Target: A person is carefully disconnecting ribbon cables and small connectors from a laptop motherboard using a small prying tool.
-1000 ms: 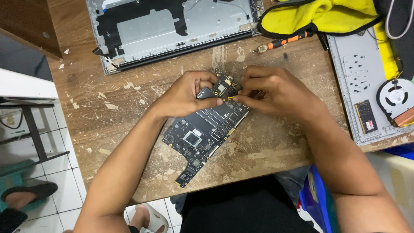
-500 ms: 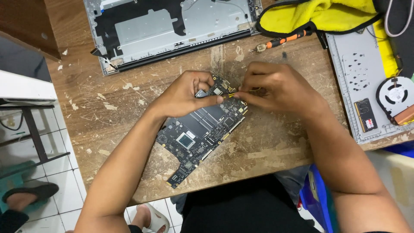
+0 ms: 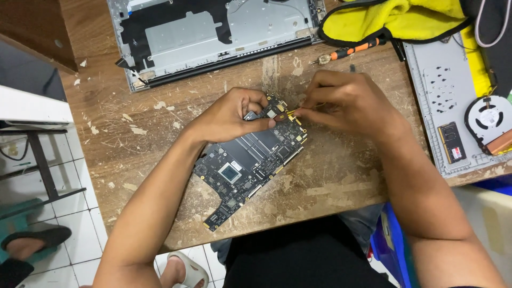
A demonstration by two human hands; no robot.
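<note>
The left hand [image 3: 234,114] is closed on the far end of the board [image 3: 250,160], fingers curled over its upper edge and thumb pressed on its face, so that end is pinned between them. The right hand [image 3: 346,101] has thumb and forefinger pinched together on a small yellowish strip [image 3: 294,112] at the board's top corner, the other fingers folded loosely above; whether the strip is free of the board or joined to it cannot be told. The board is dark and narrow, lying at a slant on the worn wooden table [image 3: 160,122] (near edge toward the person), with a square chip [image 3: 230,173] framed in pale metal near its middle, rows of small parts around it and gold contacts at its upper end. Beyond the hands lie an opened grey laptop shell [image 3: 213,32], a yellow cloth [image 3: 394,18] and an orange-handled screwdriver [image 3: 349,50]; to the right, a grey cover [image 3: 437,101] carries a round fan [image 3: 488,120].
</note>
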